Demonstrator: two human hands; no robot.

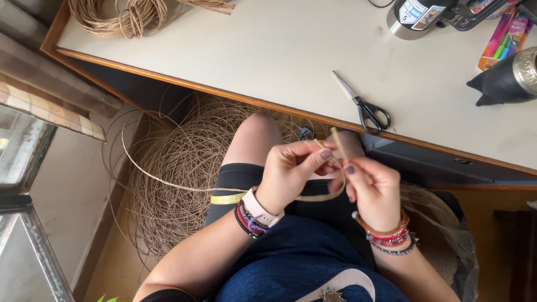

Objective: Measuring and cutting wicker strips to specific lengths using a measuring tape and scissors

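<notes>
My left hand (291, 170) and my right hand (373, 187) meet over my lap, both pinching a thin tan rattan strand (339, 144) whose short end sticks up between the fingers. From there the long strand (168, 182) curves away left across my thigh toward a big loose coil of rattan (184, 162) on the floor under the table. A yellow measuring tape (226, 198) lies over my leg beside my left wrist, which wears a pale watch and bead bracelets.
A white table (279, 50) with a wooden edge holds black-handled scissors (366, 106), a rattan coil (120, 14) at the far left corner, a metal cylinder (411, 19), coloured pens (503, 36) and a dark vessel (506, 81).
</notes>
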